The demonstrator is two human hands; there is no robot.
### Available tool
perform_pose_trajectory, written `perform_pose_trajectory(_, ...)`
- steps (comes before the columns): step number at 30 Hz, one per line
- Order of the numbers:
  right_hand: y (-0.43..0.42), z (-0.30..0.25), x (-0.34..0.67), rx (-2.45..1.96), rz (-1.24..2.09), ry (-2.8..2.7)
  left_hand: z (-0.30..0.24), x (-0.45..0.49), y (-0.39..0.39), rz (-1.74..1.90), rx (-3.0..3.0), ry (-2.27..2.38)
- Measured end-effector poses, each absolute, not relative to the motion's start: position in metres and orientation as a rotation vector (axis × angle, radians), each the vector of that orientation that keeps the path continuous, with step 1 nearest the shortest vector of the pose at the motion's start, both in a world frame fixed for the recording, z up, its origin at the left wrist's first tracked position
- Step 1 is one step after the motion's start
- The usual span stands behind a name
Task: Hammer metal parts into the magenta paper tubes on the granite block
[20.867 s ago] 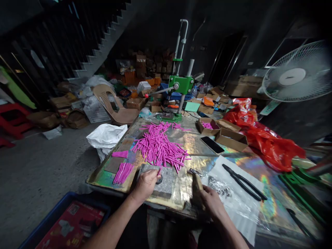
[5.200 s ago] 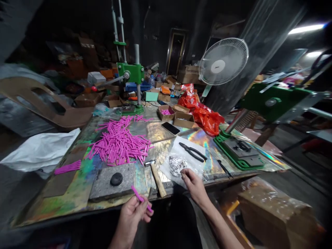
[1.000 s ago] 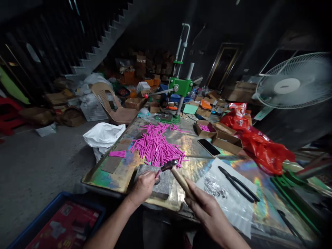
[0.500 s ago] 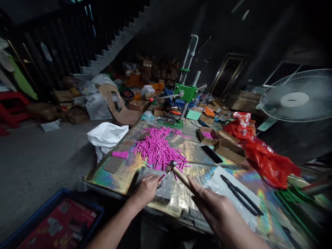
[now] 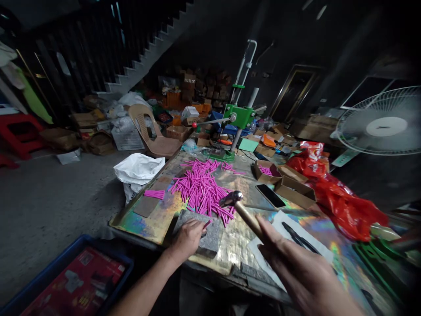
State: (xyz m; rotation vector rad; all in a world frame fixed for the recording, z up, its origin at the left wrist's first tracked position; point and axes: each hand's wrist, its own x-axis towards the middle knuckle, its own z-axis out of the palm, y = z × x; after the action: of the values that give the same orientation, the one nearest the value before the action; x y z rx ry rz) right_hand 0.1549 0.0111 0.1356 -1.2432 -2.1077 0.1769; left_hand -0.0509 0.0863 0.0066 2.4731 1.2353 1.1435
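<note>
Between the fingers of my left hand point(image 5: 189, 239) is a short pink stick point(image 5: 207, 224), held over a grey stone block point(image 5: 213, 239) near the table's front edge. My right hand point(image 5: 289, 259) is closed around the wooden handle of a hammer point(image 5: 248, 217). The hammer's metal head is raised up and to the right of the block, apart from the stick. Behind the block lies a heap of pink sticks point(image 5: 200, 186). A neat row of pink sticks point(image 5: 154, 194) rests on a flat brown piece at the left.
Right of the heap are a phone point(image 5: 270, 195), small cardboard boxes point(image 5: 296, 192) and black-handled pliers point(image 5: 299, 237) on white paper. A green lever press point(image 5: 238, 116) stands at the back. A white sack point(image 5: 140, 169) is left of the table; a fan point(image 5: 383, 125) is at right.
The hammer has risen and moved right, away from the pink stick, with my right hand. My left hand has stayed at the block. The view has shifted slightly.
</note>
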Motion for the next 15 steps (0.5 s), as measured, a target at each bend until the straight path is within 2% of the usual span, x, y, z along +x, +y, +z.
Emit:
perform_pose_trajectory(3,0.010,0.134,0.153,-1.223,0.185,-2.123,0.008,-0.051,0.086,1.155,2.458,1.236)
perform_pose_trajectory(7,0.015,0.114,0.152,-1.352,0.424,-2.147,0.006,-0.050,0.086,1.162,2.488,1.221)
perform_pose_trajectory(12,0.015,0.086,0.168,-1.534,0.643,-1.784,0.006,-0.051,0.084,1.227,2.355,1.283)
perform_pose_trajectory(15,0.013,0.048,0.176,-1.579,0.882,-1.420,0.011,-0.066,0.085,1.273,2.162,1.477)
